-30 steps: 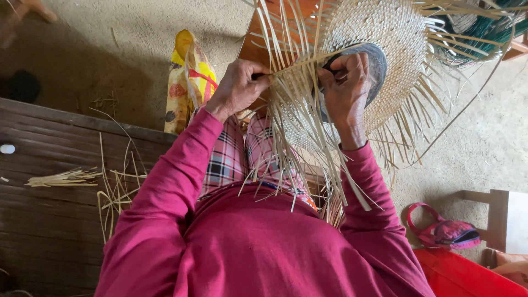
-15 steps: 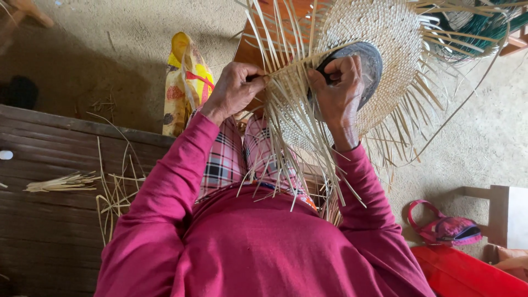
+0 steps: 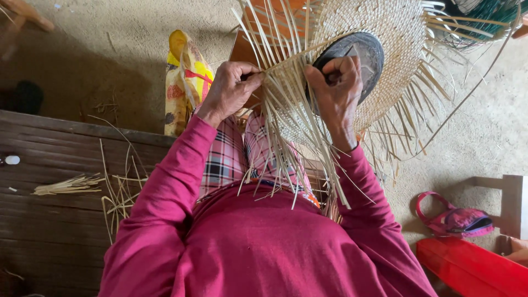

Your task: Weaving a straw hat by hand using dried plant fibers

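Note:
A round woven straw piece (image 3: 385,33) with many loose pale strips (image 3: 291,137) hanging from its edge rests over my lap. A dark round disc (image 3: 360,55) lies against its middle. My left hand (image 3: 228,91) pinches strips at the left rim of the weave. My right hand (image 3: 335,91) grips the weave edge just below the dark disc, fingers curled around strips. Both arms are in pink sleeves, over a plaid cloth (image 3: 225,159) on my legs.
A yellow printed bag (image 3: 184,82) stands on the sandy floor left of my knees. Loose straw (image 3: 71,184) lies on the dark wooden platform (image 3: 49,220) at left. A small pink bag (image 3: 456,220) and a red container (image 3: 473,269) sit at lower right.
Both hands stay on the weave edge; the fingers have shifted slightly along the strips. The view has drifted a little.

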